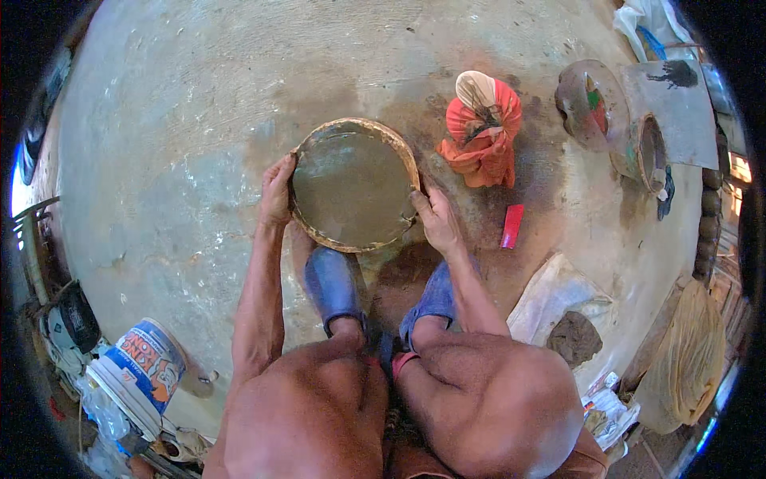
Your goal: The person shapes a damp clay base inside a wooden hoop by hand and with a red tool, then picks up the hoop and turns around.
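Note:
Between both hands is a round rimmed frame [351, 188] with a worn tan edge and a smooth grey-brown face. Whether that face is mesh or a layer of clay I cannot tell. My left hand [278, 190] is closed on the rim at its left side. On the opposite side my right hand [436, 217] grips the rim, thumb on top. The frame is just beyond my blue shoes [333, 286]. To its right sits an orange-red cloth bundle [485, 132] with a pale top, and nearer me lies a small red bar [512, 226].
A white cloth [550, 299] with a dark lump of clay [574, 339] lies at the right. Farther right are a round brown vessel [650, 152], a grey board [670, 108] and a tan sack [686, 363]. A white-and-blue bucket [144, 363] stands at the near left.

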The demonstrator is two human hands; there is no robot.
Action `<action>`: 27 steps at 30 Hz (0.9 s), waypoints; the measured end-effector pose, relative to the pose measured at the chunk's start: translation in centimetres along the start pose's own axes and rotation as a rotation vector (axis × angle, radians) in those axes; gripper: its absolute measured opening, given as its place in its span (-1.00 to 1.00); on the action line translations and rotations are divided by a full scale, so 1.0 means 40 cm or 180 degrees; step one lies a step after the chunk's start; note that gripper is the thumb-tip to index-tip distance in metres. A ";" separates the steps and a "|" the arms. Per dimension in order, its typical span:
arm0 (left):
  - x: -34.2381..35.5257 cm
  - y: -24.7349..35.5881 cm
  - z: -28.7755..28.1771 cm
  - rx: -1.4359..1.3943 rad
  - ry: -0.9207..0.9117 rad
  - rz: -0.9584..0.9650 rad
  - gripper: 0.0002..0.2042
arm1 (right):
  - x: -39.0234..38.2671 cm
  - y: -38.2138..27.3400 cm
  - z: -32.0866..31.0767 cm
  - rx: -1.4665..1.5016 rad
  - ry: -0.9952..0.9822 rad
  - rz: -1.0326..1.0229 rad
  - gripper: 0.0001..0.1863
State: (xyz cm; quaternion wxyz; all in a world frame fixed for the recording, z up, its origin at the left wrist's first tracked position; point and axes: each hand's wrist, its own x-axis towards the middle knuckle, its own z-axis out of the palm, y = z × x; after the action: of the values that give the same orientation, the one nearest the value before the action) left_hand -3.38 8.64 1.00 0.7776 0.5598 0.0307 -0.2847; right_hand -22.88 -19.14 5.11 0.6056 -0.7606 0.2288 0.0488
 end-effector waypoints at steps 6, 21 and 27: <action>0.002 -0.006 0.005 -0.0091 -0.0048 0.0049 -0.66 | 0.015 0.014 0.012 0.0105 0.0164 -0.0356 -0.40; 0.005 -0.011 -0.028 -0.0057 -0.0002 -0.0156 -0.67 | 0.011 -0.012 0.015 0.0169 0.0104 -0.0414 -0.35; 0.012 -0.008 -0.002 -0.0033 -0.0082 -0.0151 -0.66 | 0.018 0.011 0.004 0.0258 0.0061 -0.0398 -0.36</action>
State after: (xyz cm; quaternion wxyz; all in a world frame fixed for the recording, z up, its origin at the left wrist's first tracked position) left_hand -3.10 8.45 0.52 0.7738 0.5512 0.0354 -0.3101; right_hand -22.37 -19.26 4.42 0.6355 -0.7487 0.1884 -0.0058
